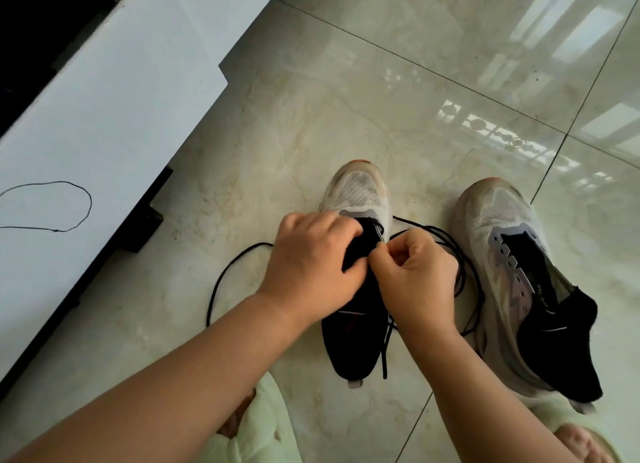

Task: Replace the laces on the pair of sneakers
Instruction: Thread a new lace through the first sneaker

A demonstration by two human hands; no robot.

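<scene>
Under my hands lies a shiny pale marble tile floor [398, 81]. On its left side stands a big white flat cabinet [104, 116], and a thin black thread loop [69, 203] lies on top of it.

I see 2 sneakers on the floor, toes pointing away from me. One white mesh sneaker with a black heel [353, 199] sits in the middle, right under my hands. Its twin, the second white and grey sneaker [512, 254], stands to the right, apart from the first, and its eyelets have no lace in them.

A long black shoelace [228, 272] curves out on the floor to the left of the middle sneaker. More of the same black cord lies in loops between the 2 sneakers, and one end hangs down by the black heel.

My left hand [311, 265] rests on the middle sneaker with its fingers curled over the black tongue, gripping it. My right hand [415, 275] pinches the shoelace with thumb and finger, just beside the eyelets.

Down low I see 2 soft pale green slippers [263, 428] on my feet.
</scene>
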